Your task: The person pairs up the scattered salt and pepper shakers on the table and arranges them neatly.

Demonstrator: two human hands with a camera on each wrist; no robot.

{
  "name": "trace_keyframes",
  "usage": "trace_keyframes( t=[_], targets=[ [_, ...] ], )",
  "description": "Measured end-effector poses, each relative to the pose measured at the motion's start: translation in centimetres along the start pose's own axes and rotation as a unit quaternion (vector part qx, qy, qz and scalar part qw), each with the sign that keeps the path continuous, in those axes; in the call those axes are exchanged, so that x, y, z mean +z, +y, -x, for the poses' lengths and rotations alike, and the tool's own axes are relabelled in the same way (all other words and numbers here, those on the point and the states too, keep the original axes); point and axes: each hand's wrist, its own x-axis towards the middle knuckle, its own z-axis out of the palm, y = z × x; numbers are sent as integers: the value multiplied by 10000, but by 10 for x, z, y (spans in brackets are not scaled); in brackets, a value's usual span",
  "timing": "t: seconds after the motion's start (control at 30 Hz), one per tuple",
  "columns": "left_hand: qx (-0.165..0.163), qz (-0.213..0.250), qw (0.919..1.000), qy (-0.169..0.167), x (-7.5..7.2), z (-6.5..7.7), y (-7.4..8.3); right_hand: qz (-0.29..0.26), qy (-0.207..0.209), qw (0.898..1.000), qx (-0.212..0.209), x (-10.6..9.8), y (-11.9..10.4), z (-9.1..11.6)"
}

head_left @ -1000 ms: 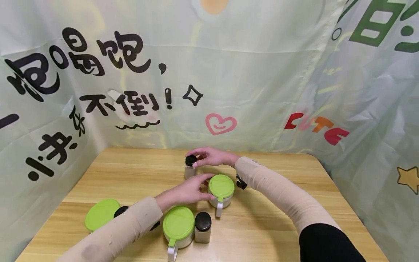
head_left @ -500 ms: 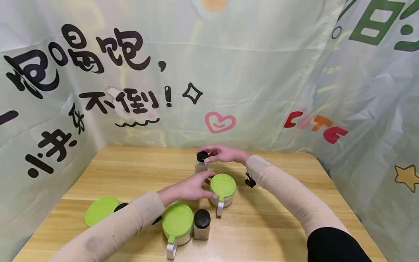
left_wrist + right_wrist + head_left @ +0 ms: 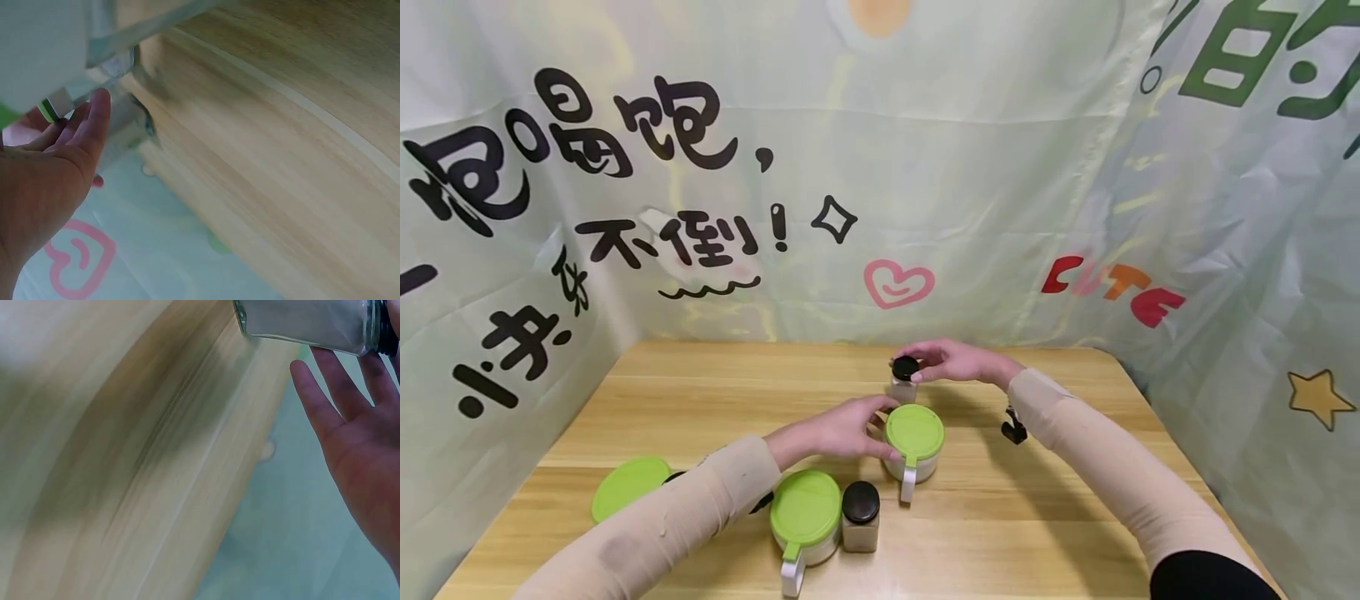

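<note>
My right hand point(image 3: 958, 361) holds a square glass spice jar point(image 3: 903, 390) by its black lid, near the table's back edge. In the right wrist view the clear jar point(image 3: 306, 324) shows greyish contents, and several fingers point(image 3: 337, 387) reach along its side. My left hand point(image 3: 842, 427) grips a seasoning pot point(image 3: 914, 433) with a green lid and white handle, thumb in front and fingers behind. It stands upright just in front of the spice jar. In the left wrist view the left hand point(image 3: 56, 169) partly shows; the pot is cut off at the corner.
Nearer stand another green-lidded pot point(image 3: 806, 512) and a black-lidded spice jar point(image 3: 861, 517), side by side. A third green lid point(image 3: 628, 487) and a black lid are partly hidden by my left forearm. Printed cloth point(image 3: 985, 208) surrounds the wooden table point(image 3: 1000, 517).
My right hand has moved the spice jar to the right along the back, now behind the green-lidded pot. The left hand and its pot have shifted slightly right.
</note>
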Motion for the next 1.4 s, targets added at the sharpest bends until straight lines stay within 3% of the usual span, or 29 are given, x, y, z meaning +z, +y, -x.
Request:
trace_keyframes(
  t=[0.33,0.57,0.87,1.07,1.4],
  targets=[
    [94,78,9998,-140,5,-9,6,69,335,9993,165,-2,8,56],
    [70,10,9997,-225,5,-11,7,-315,434,9985,113,3,14,87],
    [-27,-2,9981,-610,-2,-14,11,-247,375,9989,-144,14,18,123],
    [-33,16,9966,-824,-3,-18,16,-241,380,9990,-3,23,16,143],
    [-24,-129,9931,-1166,1,-29,31,-473,334,9970,-520,37,15,169]
  ],
)
